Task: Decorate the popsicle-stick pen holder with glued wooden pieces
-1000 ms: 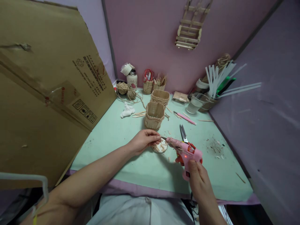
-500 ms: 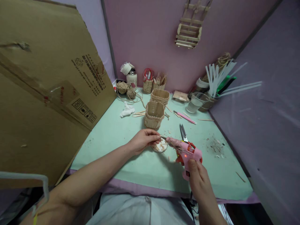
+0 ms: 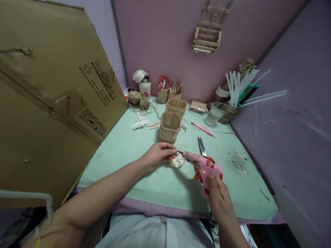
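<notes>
My right hand [image 3: 219, 193] is wrapped round the handle of a pink glue gun [image 3: 204, 167], whose small light glows orange. Its metal nozzle points left, right at the fingertips of my left hand [image 3: 161, 154]. Those fingers are pinched together; whatever they hold is too small to make out. Just below them lies a round white dish [image 3: 177, 163] with small wood pieces in it. Behind my left hand stands a wooden basket [image 3: 170, 128], with a second basket [image 3: 176, 106] farther back. Scissors [image 3: 202, 147] lie partly hidden behind the glue gun.
A large cardboard box [image 3: 57, 96] stands at the left. Twine balls [image 3: 139, 99], a jar [image 3: 145, 88] and stick holders line the back. A plastic cup [image 3: 214, 114] and white glue sticks [image 3: 236, 86] are at the right, near a pink pen-like tool [image 3: 204, 130].
Almost nothing differs. Both hands and the glue gun hold the same place, and the view has shifted very slightly.
</notes>
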A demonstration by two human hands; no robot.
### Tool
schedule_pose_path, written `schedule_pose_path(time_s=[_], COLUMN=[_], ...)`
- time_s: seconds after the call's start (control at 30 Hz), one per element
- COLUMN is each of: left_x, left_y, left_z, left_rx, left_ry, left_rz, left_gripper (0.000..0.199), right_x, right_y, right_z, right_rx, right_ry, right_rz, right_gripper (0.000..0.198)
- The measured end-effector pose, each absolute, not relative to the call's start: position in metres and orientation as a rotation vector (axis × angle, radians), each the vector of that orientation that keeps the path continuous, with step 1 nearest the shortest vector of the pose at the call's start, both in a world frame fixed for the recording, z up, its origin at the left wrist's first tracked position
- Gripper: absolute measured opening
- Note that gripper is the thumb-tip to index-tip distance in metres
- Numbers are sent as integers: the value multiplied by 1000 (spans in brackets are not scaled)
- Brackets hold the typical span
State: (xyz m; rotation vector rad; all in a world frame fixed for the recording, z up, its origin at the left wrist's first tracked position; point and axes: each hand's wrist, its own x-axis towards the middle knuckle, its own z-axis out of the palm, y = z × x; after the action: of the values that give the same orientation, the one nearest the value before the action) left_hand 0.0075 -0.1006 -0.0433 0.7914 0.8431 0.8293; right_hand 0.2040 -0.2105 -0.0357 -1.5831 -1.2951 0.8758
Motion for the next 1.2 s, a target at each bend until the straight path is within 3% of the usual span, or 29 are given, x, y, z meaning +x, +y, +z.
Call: schedule_pose_path(time_s=[0.9, 1.0, 1.2], left_x=[8, 7, 7], left_y=[-98, -98, -97], left_z=[-40, -40, -38], left_rx=[788, 787, 806], left_ry=[935, 942, 969], left_rz=[917, 924, 908], left_gripper=[32, 31, 30], right_x=[208, 229, 293], right_y=[-216, -214, -184], right_z=[-32, -30, -52], right_rx=[-1680, -1746, -2090], right_ry=[-1308, -1379, -1592], right_rz=[876, 692, -61], right_gripper=[54, 50, 42])
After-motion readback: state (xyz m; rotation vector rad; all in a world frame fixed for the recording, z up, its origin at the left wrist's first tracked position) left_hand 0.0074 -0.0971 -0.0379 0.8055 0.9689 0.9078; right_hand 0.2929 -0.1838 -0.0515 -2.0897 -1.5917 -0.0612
